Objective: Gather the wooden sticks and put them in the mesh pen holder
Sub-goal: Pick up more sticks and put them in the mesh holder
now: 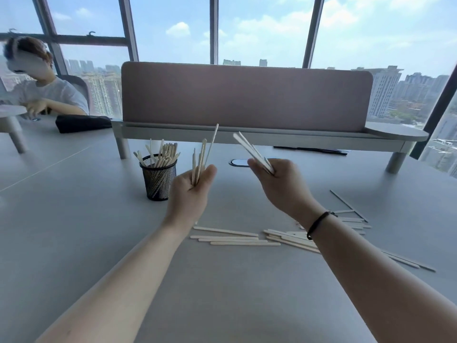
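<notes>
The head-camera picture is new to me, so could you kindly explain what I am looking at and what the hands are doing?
There is no robot here: a person wears a camera on the head, and it looks forward and down over both bare arms. The left hand grips a few wooden sticks pointing upward. The right hand, with a dark band at the wrist, grips another small bundle slanting up to the left. On the grey table stands a black mesh pen holder already holding many sticks. More loose sticks lie flat near the arms. Behind are a pink desk divider, windows, and another person seated at far left.
</notes>
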`<state>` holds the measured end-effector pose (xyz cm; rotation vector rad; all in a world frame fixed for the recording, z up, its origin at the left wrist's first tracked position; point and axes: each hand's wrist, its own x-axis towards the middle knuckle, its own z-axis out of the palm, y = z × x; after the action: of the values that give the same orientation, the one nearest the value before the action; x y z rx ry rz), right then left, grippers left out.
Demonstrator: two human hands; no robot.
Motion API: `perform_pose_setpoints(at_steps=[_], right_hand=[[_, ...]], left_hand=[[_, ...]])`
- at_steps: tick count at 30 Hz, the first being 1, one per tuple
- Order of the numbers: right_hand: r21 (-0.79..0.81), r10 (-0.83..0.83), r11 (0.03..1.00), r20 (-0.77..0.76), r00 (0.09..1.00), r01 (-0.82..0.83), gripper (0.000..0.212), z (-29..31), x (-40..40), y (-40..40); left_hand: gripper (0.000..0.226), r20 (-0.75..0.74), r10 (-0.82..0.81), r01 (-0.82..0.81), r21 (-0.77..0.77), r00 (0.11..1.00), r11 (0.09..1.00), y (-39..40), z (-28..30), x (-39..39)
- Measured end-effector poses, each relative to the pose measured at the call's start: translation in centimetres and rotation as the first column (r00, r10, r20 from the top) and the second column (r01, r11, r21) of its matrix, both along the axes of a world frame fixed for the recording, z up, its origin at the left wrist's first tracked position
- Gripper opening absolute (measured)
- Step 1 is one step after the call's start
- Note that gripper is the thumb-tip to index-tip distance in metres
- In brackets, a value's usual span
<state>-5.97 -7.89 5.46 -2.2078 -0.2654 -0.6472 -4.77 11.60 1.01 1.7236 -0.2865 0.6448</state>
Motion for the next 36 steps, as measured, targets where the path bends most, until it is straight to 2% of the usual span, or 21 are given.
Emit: perform_pose_setpoints(at_steps=[2, 3, 5, 7, 13, 21, 29, 36], right_hand=[[0.248, 0.103, 0.964, -0.007, 0.995, -0.098, 0.063, 1.3, 0.4, 1.7], [0.393, 0.154, 0.909, -0.009, 0.988, -0.139, 0.064, 1.7, 0.7, 2.5], [0.644, 0.254, 0.742, -0.014, 0.967, -0.185, 0.063, 2.3, 1.2, 3.7], [0.739, 0.286, 0.648, -0.013, 0.958, -0.184, 0.058, 2.1, 1.9, 4.6], [0.749, 0.261, 0.652, -0.078, 0.962, -0.116, 0.051, -0.8, 3.0, 5.8], [0.733, 0.295, 0.671, -0.128, 0.947, -0.110, 0.035, -3.5, 3.0, 5.8], [0.755, 0.323, 0.649, -0.155, 0.933, -0.099, 0.042, -3.5, 3.0, 5.8], [0.767, 0.349, 0.633, -0.162, 0.923, -0.105, 0.056, -2.7, 2.8, 5.9]], left_hand=[[0.062, -0.084, -0.106, 0.089, -0.187, 0.991, 0.978, -0.1, -0.1, 0.0], [0.058, -0.094, -0.155, 0.128, -0.240, 0.983, 0.962, -0.1, -0.2, 0.1], [0.053, -0.097, -0.197, 0.165, -0.270, 0.976, 0.949, 0.1, -0.3, 0.2], [0.056, -0.099, -0.168, 0.138, -0.254, 0.981, 0.957, 0.5, -0.5, 0.4], [0.062, -0.131, -0.044, 0.020, -0.184, 0.990, 0.983, 1.1, -1.8, 0.8], [0.068, -0.182, -0.025, 0.001, -0.129, 0.983, 0.992, 0.3, -3.0, 1.5], [0.054, -0.104, -0.037, 0.015, -0.208, 0.994, 0.978, 0.6, -2.3, 1.3], [0.056, -0.109, -0.056, 0.028, -0.243, 0.993, 0.970, 0.8, -1.8, 1.1]])
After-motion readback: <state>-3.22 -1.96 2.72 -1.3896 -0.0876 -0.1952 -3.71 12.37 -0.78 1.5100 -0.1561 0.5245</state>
